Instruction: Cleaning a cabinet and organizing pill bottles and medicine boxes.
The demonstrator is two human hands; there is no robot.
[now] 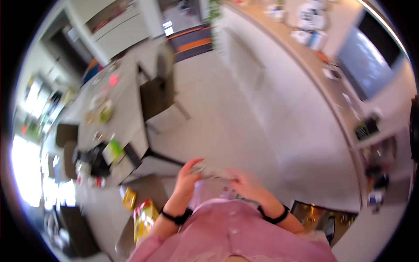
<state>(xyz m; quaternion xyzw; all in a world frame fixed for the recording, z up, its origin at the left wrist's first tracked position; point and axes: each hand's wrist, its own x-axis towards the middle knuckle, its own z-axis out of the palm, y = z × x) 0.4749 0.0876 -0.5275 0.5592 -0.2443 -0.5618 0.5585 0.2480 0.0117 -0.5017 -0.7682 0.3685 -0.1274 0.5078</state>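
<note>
Both of my hands are raised in front of the pink shirt, blurred by motion. My left hand point(189, 179) has its thumb and index finger apart, with something thin and pale near the fingers. My right hand point(244, 183) reaches inward from the other side, close to the end of a thin dark item point(217, 177) that spans the gap between the hands. What this item is cannot be told. Whether either hand grips it is too blurred to tell. A black band sits on each wrist.
On the left stands a long table point(131, 108) with bags and small items, a brown chair point(160, 91) beside it. Snack packages point(145, 217) lie on a seat at lower left. A curved counter point(314, 75) with objects runs along the right. A patterned mat point(193, 42) lies ahead.
</note>
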